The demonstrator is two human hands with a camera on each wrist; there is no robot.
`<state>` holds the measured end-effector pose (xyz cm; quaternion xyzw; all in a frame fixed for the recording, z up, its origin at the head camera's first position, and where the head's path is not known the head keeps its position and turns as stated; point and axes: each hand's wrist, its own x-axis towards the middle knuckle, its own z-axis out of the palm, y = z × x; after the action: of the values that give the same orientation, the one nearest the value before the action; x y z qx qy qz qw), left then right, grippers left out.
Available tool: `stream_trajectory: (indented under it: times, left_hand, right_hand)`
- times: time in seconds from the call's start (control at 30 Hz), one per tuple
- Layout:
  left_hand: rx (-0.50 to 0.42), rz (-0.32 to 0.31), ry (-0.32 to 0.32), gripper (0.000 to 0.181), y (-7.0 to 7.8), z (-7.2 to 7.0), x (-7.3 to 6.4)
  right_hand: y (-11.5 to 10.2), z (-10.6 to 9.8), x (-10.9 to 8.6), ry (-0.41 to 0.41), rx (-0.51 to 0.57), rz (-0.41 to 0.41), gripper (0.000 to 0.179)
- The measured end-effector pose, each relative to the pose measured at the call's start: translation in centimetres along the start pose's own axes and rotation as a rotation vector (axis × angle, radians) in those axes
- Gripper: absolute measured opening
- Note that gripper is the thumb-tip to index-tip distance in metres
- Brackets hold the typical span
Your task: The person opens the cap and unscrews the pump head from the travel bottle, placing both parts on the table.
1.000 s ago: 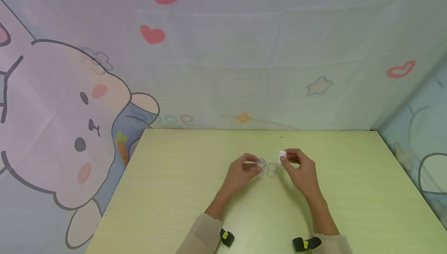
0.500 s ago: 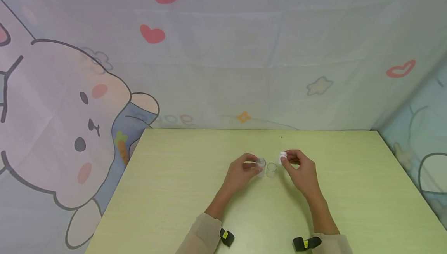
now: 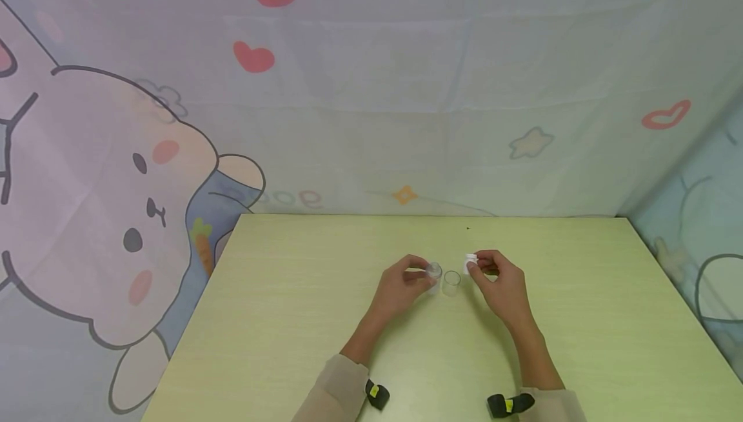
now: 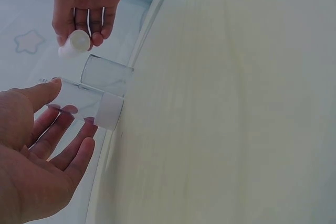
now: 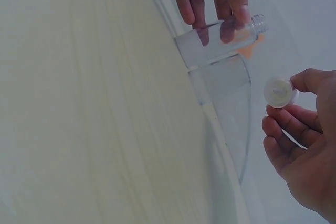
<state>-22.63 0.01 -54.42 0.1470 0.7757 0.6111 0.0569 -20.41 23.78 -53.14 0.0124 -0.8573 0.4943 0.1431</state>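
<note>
My left hand grips a clear bottle between thumb and fingers. Its threaded neck is uncapped, and a whitish layer shows at its base, which stands on the table. Close beside the bottle, on its right in the head view, is a clear open-topped cup, upright and untouched by either hand. My right hand pinches a small white cap above the table, just right of the cup. The cap's round underside faces the right wrist camera.
The pale wooden table reaches back to a printed cloth with hearts and a rabbit. A tiny dark speck lies near the back edge. Black wrist straps sit at both sleeves.
My right hand has lowered very slightly with the white cap. The left hand, the bottle and the cup keep their places.
</note>
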Motion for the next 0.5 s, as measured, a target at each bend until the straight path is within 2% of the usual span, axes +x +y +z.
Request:
stream_trajectory:
  times: [0.5]
  left_hand:
    - [0.003, -0.002, -0.001, 0.026, -0.21, -0.03, 0.04]
  right_hand:
    - [0.18, -0.01, 0.00, -0.013, -0.003, 0.007, 0.031]
